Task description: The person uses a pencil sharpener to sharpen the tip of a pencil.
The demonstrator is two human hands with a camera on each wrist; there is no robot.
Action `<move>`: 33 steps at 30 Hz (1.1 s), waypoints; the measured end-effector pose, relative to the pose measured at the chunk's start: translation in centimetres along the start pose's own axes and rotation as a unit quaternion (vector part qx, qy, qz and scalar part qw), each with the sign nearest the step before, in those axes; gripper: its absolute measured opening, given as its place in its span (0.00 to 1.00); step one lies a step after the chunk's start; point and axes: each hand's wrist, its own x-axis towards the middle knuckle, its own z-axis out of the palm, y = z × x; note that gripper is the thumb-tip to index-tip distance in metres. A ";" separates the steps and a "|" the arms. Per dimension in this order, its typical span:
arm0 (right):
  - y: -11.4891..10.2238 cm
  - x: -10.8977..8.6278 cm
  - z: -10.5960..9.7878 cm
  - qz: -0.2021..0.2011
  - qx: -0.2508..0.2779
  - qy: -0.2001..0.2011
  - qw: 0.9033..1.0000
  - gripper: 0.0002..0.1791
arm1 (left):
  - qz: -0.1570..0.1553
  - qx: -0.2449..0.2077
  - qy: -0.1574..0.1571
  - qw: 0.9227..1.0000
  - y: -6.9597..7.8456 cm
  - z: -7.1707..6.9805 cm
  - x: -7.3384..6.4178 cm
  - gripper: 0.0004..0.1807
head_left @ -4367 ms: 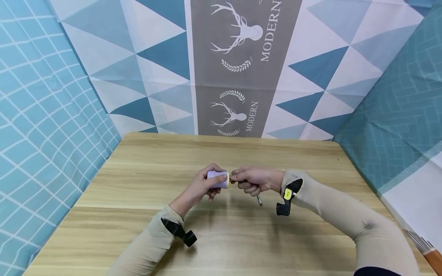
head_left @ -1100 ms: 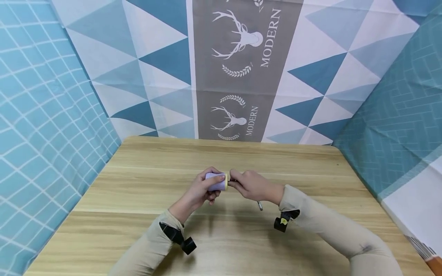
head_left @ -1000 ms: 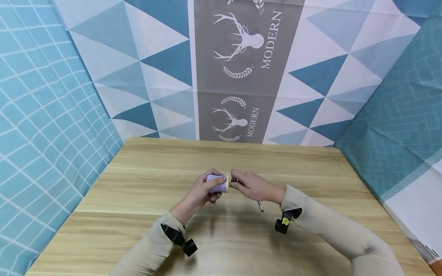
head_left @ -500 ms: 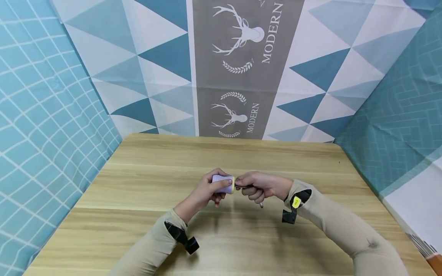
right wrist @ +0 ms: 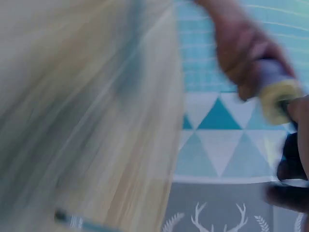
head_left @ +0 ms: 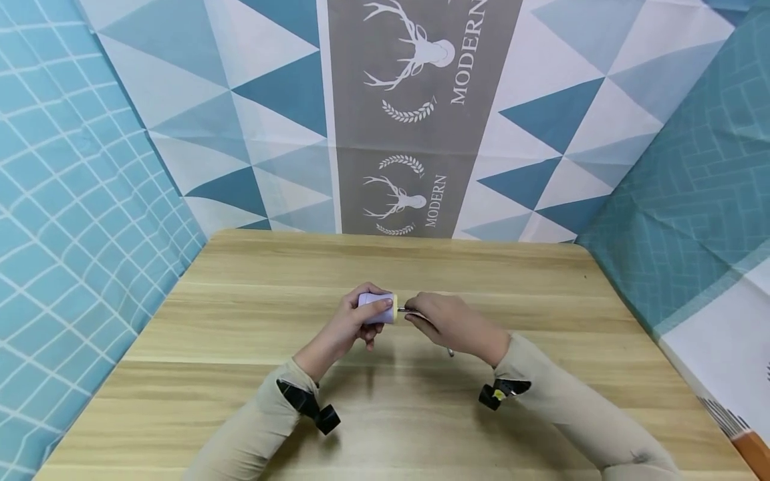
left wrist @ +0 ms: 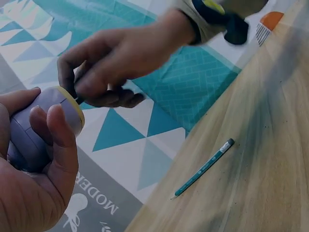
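Observation:
My left hand (head_left: 351,321) holds a small lavender cylinder (head_left: 377,308) on its side, thumb along the top. A yellow end (left wrist: 72,107) faces right; the right wrist view shows a dark hole in it. From that end a thin, partly metallic rod (head_left: 408,310) runs into the fingertips of my right hand (head_left: 454,324), which pinch it with the back of the hand turned up. How far the rod reaches inside is hidden. Both hands are above the table. A teal pencil (left wrist: 203,167) lies on the table; the right hand covers most of it in the head view.
The wooden table (head_left: 271,267) ends at a patterned backdrop (head_left: 271,113). Blue gridded cloth (head_left: 78,200) stands on the left, teal cloth (head_left: 692,174) on the right. A black camera (head_left: 327,419) is strapped at the left wrist, another camera (head_left: 490,397) at the right.
Between the earlier frames and now, my right hand turns back and forth at the yellow end: thumb side up half a second ago, back of the hand up now. The left grip stays the same.

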 end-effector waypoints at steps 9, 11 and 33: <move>1.9 0.4 1.4 -0.196 -0.278 0.109 0.934 0.17 | -0.015 -0.007 -0.007 1.000 0.3 0.0 0.0 0.07; 1.8 0.7 1.3 -0.204 -0.271 0.101 0.935 0.19 | -0.020 -0.006 -0.008 1.000 0.3 -0.1 0.0 0.06; -0.1 5.9 -1.8 0.291 0.317 -0.157 0.889 0.14 | -0.043 -0.057 0.012 0.997 1.5 -1.3 -0.1 0.03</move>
